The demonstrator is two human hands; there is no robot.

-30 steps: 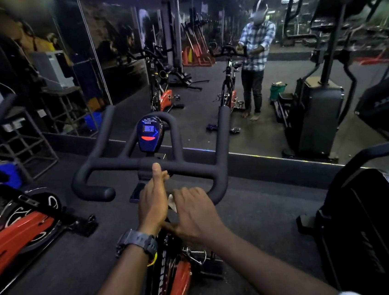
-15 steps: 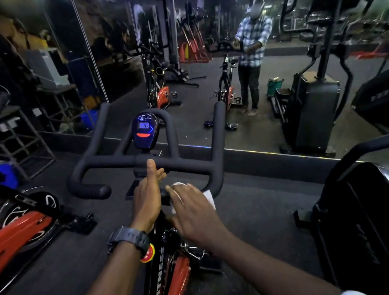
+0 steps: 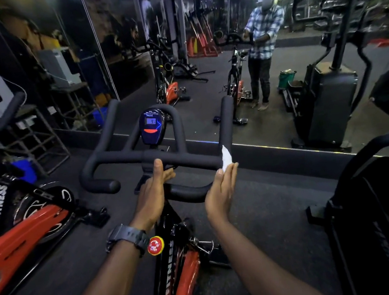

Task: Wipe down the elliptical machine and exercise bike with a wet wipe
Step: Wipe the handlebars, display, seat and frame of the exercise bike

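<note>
At the right bend of the handlebar: wet wipe (image 3: 226, 157), a small white wad pressed against the black foam where the crossbar turns into the right horn.
Right hand (image 3: 222, 191): grip flat and open-palmed, fingers extended, fingertips pinning the wipe to the bar rather than curling round it.
Left hand (image 3: 154, 194): grip loose and open, thumb up, resting on the near centre of the handlebar (image 3: 190, 162) beside the stem; it holds nothing.
Exercise bike (image 3: 177, 269): red and black frame, directly below the arms; blue console (image 3: 151, 126) lit at the far centre.
Progress: my judgement is that the handlebar wipe is under way at its right side; whether the left horn, console, frame or seat are done cannot be told.
Elliptical machine (image 3: 385, 211): dark body at the near right, apart from both hands; its state cannot be told.
Surroundings: second red bike (image 3: 24, 232) at the near left, wall mirror (image 3: 266, 87) far ahead.
</note>
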